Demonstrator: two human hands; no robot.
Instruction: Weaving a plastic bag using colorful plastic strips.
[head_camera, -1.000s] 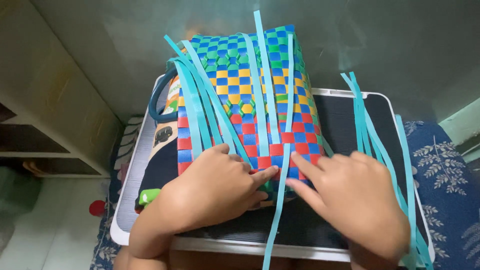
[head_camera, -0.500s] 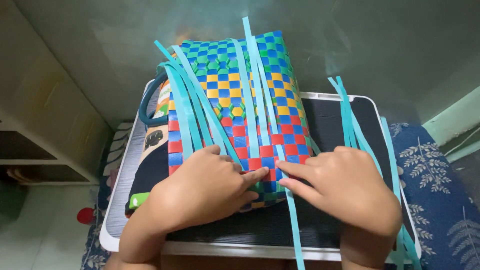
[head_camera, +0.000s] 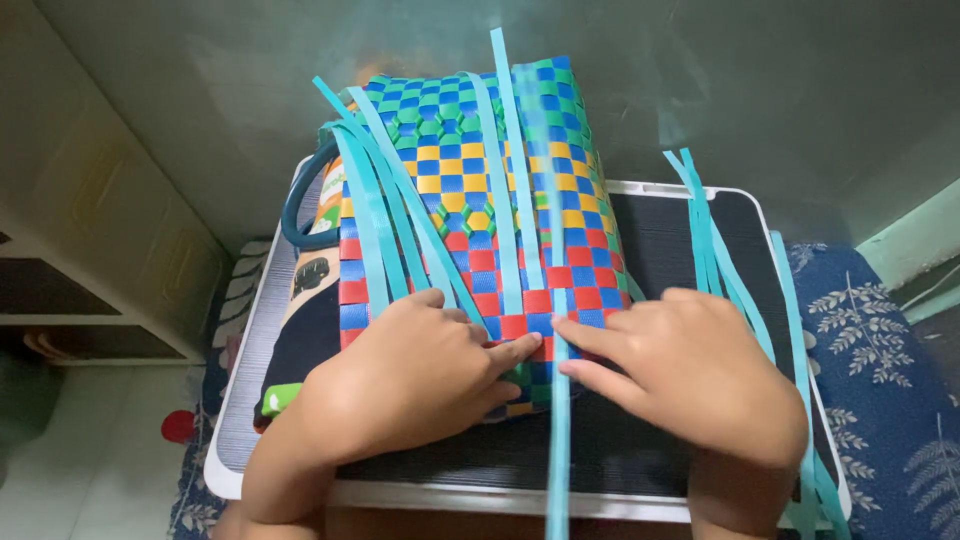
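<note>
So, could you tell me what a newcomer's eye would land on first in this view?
First, the checkered woven basket in green, blue, yellow and red, lying mid-frame on a dark tray with a white rim. Next, the loose turquoise strips fanning over it, with more lying at the right. Then the left hand and right hand, pressing flat on its near edge, fingertips almost meeting.

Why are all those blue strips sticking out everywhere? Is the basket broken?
Nothing looks broken. The woven basket lies on the small table, and loose turquoise strips fan over it unwoven, with more lying off to the right. The left hand and right hand press on its near edge.
</note>
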